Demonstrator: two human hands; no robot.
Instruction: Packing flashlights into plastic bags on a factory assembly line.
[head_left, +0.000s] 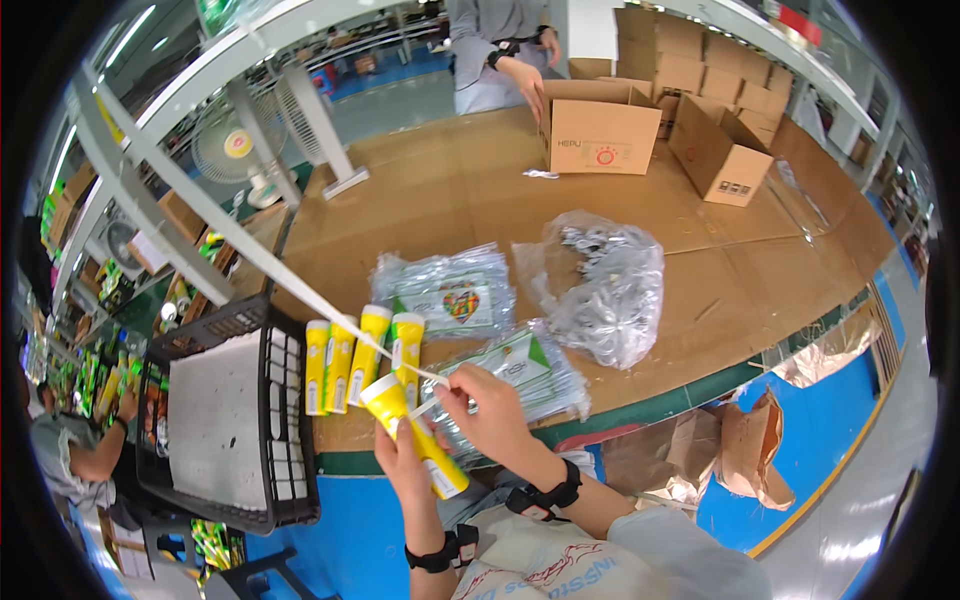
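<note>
My left hand is wrapped around a yellow flashlight with a wide pale head, tilted with its head toward the far left. My right hand is beside that head, its fingers pinched on a thin white strap that reaches toward the flashlight; where the strap ends cannot be made out. Just beyond, several more yellow flashlights lie side by side on the table. Stacks of clear plastic bags with printed inserts lie past my hands, one stack partly under my right hand.
A clear bag of grey-white straps sits at mid-table. A black crate stands at the left. Open cardboard boxes are at the far side, where another person's hand touches one. A slanting metal bar crosses the left.
</note>
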